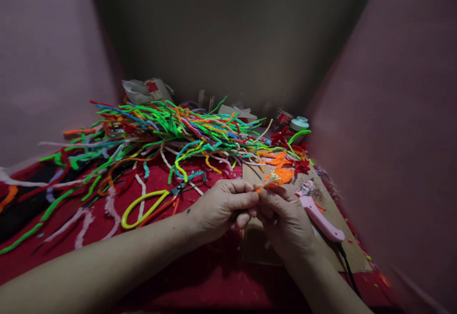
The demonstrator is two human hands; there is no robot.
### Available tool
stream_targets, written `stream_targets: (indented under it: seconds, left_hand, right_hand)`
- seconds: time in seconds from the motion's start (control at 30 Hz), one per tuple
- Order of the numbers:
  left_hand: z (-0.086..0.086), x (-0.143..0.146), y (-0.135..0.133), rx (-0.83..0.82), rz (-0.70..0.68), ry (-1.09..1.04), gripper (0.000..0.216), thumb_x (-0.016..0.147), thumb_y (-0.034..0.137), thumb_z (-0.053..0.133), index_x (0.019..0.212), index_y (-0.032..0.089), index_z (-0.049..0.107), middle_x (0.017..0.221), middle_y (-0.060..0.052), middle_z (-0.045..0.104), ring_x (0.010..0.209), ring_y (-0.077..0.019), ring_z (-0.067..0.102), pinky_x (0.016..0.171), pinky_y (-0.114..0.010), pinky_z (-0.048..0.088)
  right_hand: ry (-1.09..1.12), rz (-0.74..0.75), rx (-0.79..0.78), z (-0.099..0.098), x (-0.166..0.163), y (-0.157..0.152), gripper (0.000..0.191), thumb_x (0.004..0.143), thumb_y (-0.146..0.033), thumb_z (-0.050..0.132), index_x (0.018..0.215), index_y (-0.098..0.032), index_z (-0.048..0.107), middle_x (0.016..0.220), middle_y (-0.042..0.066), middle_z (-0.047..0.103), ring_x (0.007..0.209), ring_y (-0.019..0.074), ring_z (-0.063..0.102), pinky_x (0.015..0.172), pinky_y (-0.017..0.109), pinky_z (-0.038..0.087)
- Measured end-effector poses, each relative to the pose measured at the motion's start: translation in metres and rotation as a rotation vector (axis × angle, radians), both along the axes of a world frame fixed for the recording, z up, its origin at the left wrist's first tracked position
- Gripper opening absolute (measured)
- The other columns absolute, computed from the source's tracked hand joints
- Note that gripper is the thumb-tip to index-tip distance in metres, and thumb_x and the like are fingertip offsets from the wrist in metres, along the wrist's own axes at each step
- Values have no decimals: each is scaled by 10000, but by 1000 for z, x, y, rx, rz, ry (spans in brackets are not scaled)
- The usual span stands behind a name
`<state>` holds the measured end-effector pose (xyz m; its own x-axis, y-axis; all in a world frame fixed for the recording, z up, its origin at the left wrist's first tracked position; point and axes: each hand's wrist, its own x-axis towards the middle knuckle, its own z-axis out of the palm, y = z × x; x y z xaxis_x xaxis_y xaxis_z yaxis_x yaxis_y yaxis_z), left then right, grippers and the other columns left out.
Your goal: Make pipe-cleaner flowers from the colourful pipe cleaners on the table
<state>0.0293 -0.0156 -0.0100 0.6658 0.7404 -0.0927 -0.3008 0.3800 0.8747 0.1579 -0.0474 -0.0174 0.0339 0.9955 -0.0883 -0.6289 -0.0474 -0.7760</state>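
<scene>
My left hand (223, 207) and my right hand (285, 218) meet over a red cloth (200, 276), fingers pinched together. Between them they hold a small orange pipe-cleaner piece (276, 178) with a pale stem; its fuzzy orange top sticks up above my fingertips. Both hands are closed on it. Just behind lies a big heap of coloured pipe cleaners (171, 135) in green, orange, blue, pink and white.
Scissors with yellow handles (150, 207) lie left of my left hand. A pink glue gun (319, 218) with a black cord rests on a cardboard sheet (342, 238) at the right. Red shapes, a white jar (299, 123) and crumpled packaging (146, 90) sit at the back. Walls close in on both sides.
</scene>
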Motion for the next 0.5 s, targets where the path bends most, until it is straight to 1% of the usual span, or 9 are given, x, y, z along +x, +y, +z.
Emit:
stream_targets:
  seconds: [0.07, 0.13, 0.2, 0.23, 0.3, 0.37, 0.43, 0.47, 0.5]
  left_hand:
    - [1, -1, 1, 21, 10, 2, 209, 738, 283, 650, 644, 118, 561, 480, 41, 504, 337, -7, 377, 372, -144, 269]
    - [3, -3, 4, 28, 22, 7, 204, 742, 280, 647, 647, 120, 563, 484, 39, 500, 345, -10, 380, 376, -146, 265]
    - [5, -5, 8, 31, 58, 6, 201, 735, 271, 654, 641, 121, 557, 505, 31, 515, 363, -11, 393, 380, -143, 256]
    - [6, -6, 10, 35, 85, 0, 199, 729, 266, 660, 641, 122, 555, 521, 28, 524, 371, -11, 399, 381, -140, 249]
    - [7, -7, 15, 38, 132, -18, 192, 718, 262, 673, 654, 125, 555, 550, 25, 538, 380, -9, 408, 379, -136, 233]
    - [6, -8, 19, 31, 158, -25, 185, 718, 270, 676, 681, 129, 562, 569, 26, 543, 380, -8, 411, 375, -135, 229]
    - [4, -7, 22, 21, 171, -17, 178, 731, 278, 666, 700, 131, 569, 575, 27, 544, 378, -7, 407, 370, -133, 235]
    - [3, -7, 22, 16, 175, -11, 175, 736, 277, 661, 701, 131, 570, 570, 30, 540, 377, -7, 405, 368, -132, 240]
    - [2, -6, 23, 12, 179, -6, 173, 741, 275, 656, 697, 131, 569, 563, 33, 535, 373, -7, 401, 364, -131, 241]
  right_hand:
    - [-15, 32, 9, 1, 0, 0, 90, 612, -203, 758, 661, -164, 693, 486, -60, 460, 443, 30, 334, 430, 168, 282]
    - [-78, 37, 6, 5, 4, -1, 138, 634, -231, 746, 742, -156, 705, 472, -76, 393, 428, 25, 282, 418, 171, 241]
    - [-204, -23, -6, 13, 16, 0, 216, 641, -254, 737, 833, -160, 710, 478, -75, 396, 425, 32, 289, 417, 182, 232]
    - [-299, -85, -5, 18, 26, 2, 254, 632, -263, 740, 863, -160, 711, 490, -65, 429, 430, 39, 315, 418, 187, 236]
    - [-555, -228, 42, 29, 48, 9, 238, 668, -302, 707, 846, -143, 712, 497, -42, 472, 450, 64, 369, 428, 209, 266]
    - [-866, -398, 95, 38, 72, 21, 222, 683, -318, 684, 831, -155, 710, 533, -19, 536, 477, 89, 426, 447, 225, 306]
    - [-1280, -354, 140, 42, 92, 36, 166, 703, -287, 650, 793, -163, 714, 674, 32, 646, 593, 136, 535, 544, 258, 385]
    - [-1477, -286, 180, 42, 99, 45, 135, 727, -243, 604, 760, -171, 713, 721, 45, 668, 646, 154, 564, 595, 271, 403]
    - [-1716, -176, 199, 40, 104, 52, 153, 738, -195, 563, 744, -186, 715, 761, 49, 679, 688, 167, 574, 622, 277, 401]
